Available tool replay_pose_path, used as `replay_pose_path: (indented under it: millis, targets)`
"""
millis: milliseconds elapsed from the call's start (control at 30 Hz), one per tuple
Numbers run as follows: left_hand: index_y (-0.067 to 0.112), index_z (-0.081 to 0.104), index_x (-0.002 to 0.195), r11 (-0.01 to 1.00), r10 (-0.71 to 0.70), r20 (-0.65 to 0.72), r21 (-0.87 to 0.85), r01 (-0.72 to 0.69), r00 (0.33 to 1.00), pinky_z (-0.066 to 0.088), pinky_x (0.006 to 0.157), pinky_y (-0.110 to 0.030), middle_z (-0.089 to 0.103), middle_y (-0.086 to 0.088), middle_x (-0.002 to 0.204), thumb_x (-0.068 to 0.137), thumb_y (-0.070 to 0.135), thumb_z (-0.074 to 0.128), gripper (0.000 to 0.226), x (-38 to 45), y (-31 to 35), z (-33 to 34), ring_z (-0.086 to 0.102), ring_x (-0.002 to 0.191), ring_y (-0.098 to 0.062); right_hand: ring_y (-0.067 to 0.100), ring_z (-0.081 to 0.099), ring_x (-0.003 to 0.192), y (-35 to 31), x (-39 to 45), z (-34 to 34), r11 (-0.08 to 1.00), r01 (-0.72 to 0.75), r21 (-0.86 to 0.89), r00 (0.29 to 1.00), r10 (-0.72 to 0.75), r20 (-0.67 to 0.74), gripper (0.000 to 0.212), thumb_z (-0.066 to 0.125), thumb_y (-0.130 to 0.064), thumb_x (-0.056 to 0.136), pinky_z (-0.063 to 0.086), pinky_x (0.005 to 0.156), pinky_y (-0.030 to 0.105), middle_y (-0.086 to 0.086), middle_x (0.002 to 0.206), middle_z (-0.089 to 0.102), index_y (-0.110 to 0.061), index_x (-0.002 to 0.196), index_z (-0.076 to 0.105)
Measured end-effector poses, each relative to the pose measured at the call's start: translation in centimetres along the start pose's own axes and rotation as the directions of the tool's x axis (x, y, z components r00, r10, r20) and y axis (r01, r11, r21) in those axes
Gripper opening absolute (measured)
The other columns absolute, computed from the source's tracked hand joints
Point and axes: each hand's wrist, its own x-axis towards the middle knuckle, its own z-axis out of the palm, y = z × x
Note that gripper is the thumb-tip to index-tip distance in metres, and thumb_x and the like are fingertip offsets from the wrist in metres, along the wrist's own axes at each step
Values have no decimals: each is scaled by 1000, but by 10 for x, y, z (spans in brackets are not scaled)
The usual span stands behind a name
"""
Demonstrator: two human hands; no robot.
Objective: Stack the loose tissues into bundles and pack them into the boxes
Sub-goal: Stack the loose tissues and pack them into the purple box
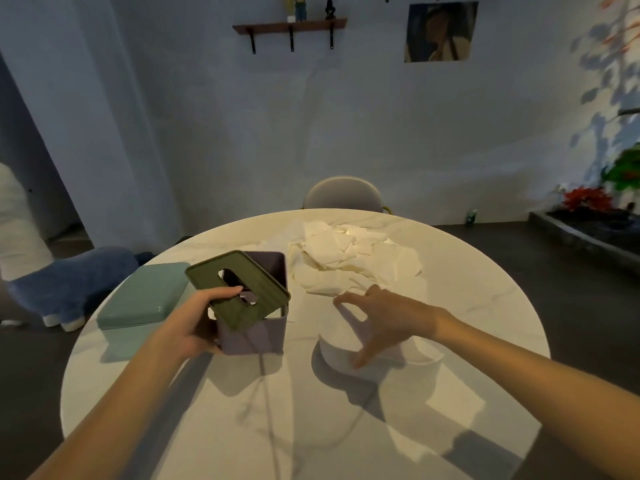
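Many loose tissues [353, 261] lie heaped just beyond both hands.

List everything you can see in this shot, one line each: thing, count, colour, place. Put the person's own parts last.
Table: one, white marble-look, round, centre.
Loose tissues: one pile, white, far side of the table.
Purple box: one, lavender, open, left of centre.
Slotted lid: one, olive green, tilted over the purple box.
Teal box: one, lidded, left part of the table.
White box: one, under the right hand.
Chair: one, grey, behind the table.
Plush toy: one, blue, on the floor at left.
Wall shelf: one, brown, holding figurines.
Picture: one, on the wall.
Plants: red and green, at right.
Left hand: holds the slotted lid.
Right hand: fingers spread, above the white box.
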Motion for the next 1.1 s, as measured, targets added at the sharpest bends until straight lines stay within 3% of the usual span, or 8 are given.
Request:
replay_pose_path:
  millis: [200,300,433,633,800,900,1000,1100]
  targets:
    - [14,66,126,988,-31,117,153,13,993,53,98,-52,76,-16,114,50,23,97,83,-3,-7,16,68,112,-37,29,51,121,66,8,-43,932,-310,188,941,329,-80,73,76,-66,76,43,93,37,4,137,56,-24,133,56]
    - [10,65,126,973,-97,233,226,43,968,57,94,-50,75,-18,116,39,23,98,95,-4,-10,35,71,110,-37,33,53,111,114,32,-53,840,-522,150,829,541,-142,83,67,-89,47,47,98,47,7,122,60,-27,102,55]
    - [6,69,121,929,-151,334,371,17,930,56,100,-46,76,-17,113,38,31,100,92,-1,-6,67,73,107,-34,37,45,128,166,52,-52,670,-688,278,637,742,-212,94,70,-85,61,35,107,53,9,136,49,-24,131,55]
    - [12,69,110,904,-152,376,426,-25,914,62,72,-28,80,-5,96,81,18,75,31,5,-2,108,77,82,-15,41,43,129,208,66,-45,639,-692,337,590,769,-247,94,63,-87,65,32,108,60,13,138,51,-26,137,53]
    - [16,68,113,875,-156,435,478,-80,887,60,72,-25,80,0,97,90,19,71,23,14,-1,125,77,87,-12,45,39,138,211,69,-29,688,-679,256,630,725,-278,97,54,-89,73,26,114,63,18,154,41,-23,143,48]
    - [19,67,115,866,-147,458,487,-110,877,60,79,-28,80,1,101,80,28,75,37,19,-3,129,77,92,-13,28,58,123,174,71,-41,867,-270,418,720,470,-511,68,63,-66,87,43,108,44,8,136,63,-19,136,60]
    - [20,65,121,869,-133,472,479,-127,872,60,86,-31,79,-1,109,79,30,76,44,25,-5,132,75,101,-16,13,69,106,116,65,-50,752,24,659,961,165,-224,56,62,-62,89,52,101,36,-6,118,72,-26,131,64]
    - [24,63,127,853,-101,474,493,-168,875,58,95,-35,77,0,117,86,31,77,44,30,-7,137,73,109,-18,13,67,106,89,75,-44,767,60,638,993,19,-116,54,73,-44,90,56,87,24,-8,116,66,-19,135,61]
